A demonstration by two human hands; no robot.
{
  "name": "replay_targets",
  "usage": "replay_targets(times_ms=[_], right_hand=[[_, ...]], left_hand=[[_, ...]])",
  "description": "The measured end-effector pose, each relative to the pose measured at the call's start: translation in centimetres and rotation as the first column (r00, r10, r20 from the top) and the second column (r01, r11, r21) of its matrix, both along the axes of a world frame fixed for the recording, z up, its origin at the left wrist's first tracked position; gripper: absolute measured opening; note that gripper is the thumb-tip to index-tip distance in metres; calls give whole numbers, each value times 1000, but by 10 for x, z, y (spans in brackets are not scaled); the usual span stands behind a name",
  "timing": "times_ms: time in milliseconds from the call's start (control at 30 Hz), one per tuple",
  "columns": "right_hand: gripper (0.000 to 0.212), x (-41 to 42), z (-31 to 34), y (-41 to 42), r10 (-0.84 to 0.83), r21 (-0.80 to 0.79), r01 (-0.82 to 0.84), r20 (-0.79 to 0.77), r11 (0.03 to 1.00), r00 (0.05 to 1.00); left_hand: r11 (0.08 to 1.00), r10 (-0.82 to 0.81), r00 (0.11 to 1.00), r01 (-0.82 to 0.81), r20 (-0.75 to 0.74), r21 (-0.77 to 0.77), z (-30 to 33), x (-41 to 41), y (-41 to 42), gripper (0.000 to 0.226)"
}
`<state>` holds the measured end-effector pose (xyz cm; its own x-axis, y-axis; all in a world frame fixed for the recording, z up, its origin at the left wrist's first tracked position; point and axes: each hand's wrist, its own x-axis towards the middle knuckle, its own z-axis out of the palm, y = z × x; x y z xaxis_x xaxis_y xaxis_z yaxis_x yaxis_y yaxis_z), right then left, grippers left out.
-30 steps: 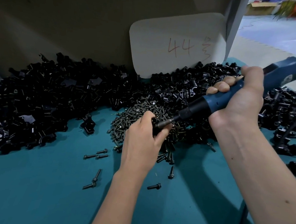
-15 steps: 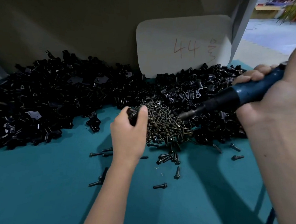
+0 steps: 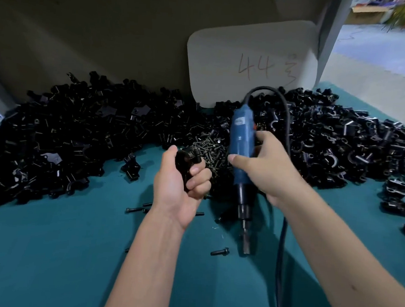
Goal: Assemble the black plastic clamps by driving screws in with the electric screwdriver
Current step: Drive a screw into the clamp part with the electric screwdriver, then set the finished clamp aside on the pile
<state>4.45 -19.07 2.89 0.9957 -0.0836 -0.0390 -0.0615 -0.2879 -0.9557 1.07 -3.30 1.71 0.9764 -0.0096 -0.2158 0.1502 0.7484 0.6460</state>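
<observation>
My left hand (image 3: 182, 185) is closed around a black plastic clamp (image 3: 186, 159) with a screw in it, held above the teal table. To its right, my right hand (image 3: 265, 167) grips the blue electric screwdriver (image 3: 241, 144) upright, its bit (image 3: 246, 238) pointing down toward the table, apart from the clamp. A heap of dark screws (image 3: 209, 149) lies just behind both hands. A long pile of black clamp parts (image 3: 78, 130) stretches across the back of the table.
The screwdriver's black cable (image 3: 286, 140) loops over the pile and runs down beside my right arm. Loose screws (image 3: 219, 252) lie scattered on the teal table surface (image 3: 46, 250). A cardboard sign marked 44 (image 3: 253, 63) leans on the back wall. More clamps (image 3: 399, 198) lie at far right.
My right hand has swung the screwdriver from a slanted pose at the right to upright, bit down, near centre. My left hand lifted away from the screw heap with the clamp.
</observation>
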Motion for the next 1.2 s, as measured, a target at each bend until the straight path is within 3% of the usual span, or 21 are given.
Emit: replay_targets(times_ms=[67, 133, 267, 300, 367, 433, 500, 567, 633, 733, 833, 900, 1000, 1067, 1133, 1200], right_hand=[[60, -1, -4, 6, 4, -63, -3, 23, 998, 1000], [46, -1, 1, 8, 27, -37, -26, 28, 999, 999], [7, -8, 28, 8, 106, -68, -94, 204, 993, 973], [8, -13, 34, 6, 131, -100, -109, 245, 989, 961], [27, -23, 37, -1, 133, -131, -100, 270, 986, 954], [46, -30, 35, -19, 72, -125, -41, 255, 991, 964], [52, -36, 34, -51, 0, -157, 33, 206, 987, 979], [55, -44, 33, -89, -48, -227, 78, 136, 971, 990], [54, -53, 33, -127, -90, -324, 117, 96, 939, 991], [47, -68, 33, -180, -142, -586, 156, 70, 795, 987], [30, -80, 32, -222, -180, -789, 119, 11, 602, 984], [22, -86, 29, -241, -229, -838, 96, -36, 538, 973], [22, -89, 19, -253, -299, -851, 103, -66, 515, 952], [24, -89, 11, -256, -335, -854, 150, -30, 498, 942], [22, -86, 5, -252, -316, -861, 170, 12, 479, 949], [26, -81, 3, -241, -254, -877, 110, -14, 468, 967]], left_hand=[[995, 57, 998, -56, -16, 77, -2, 1, -4, 44], [961, 133, 991, -130, 6, 245, -3, 0, -10, 41], [710, 206, 958, -288, 201, 643, 3, -7, -28, 31], [645, 182, 941, -334, 286, 687, 6, -10, -37, 34], [570, 100, 902, -398, 420, 719, 15, -19, -57, 32], [567, -2, 889, -376, 457, 733, 16, -28, -79, 30], [568, -134, 899, -276, 418, 776, 12, -36, -108, 40], [573, -264, 907, -128, 330, 810, 9, -41, -138, 30], [566, -385, 885, 2, 262, 825, 7, -44, -168, 35], [442, -547, 822, 123, 158, 889, 5, -51, -215, 49], [244, -640, 764, 98, 84, 965, 1, -66, -254, 28], [219, -634, 762, 16, 130, 976, -9, -72, -269, 22], [254, -402, 883, -145, 241, 956, -22, -69, -274, 29], [129, -364, 887, -254, 284, 958, -27, -64, -273, 32], [50, -425, 875, -233, 232, 971, -26, -58, -275, 42], [58, -428, 890, -144, 155, 988, -20, -52, -276, 44]])
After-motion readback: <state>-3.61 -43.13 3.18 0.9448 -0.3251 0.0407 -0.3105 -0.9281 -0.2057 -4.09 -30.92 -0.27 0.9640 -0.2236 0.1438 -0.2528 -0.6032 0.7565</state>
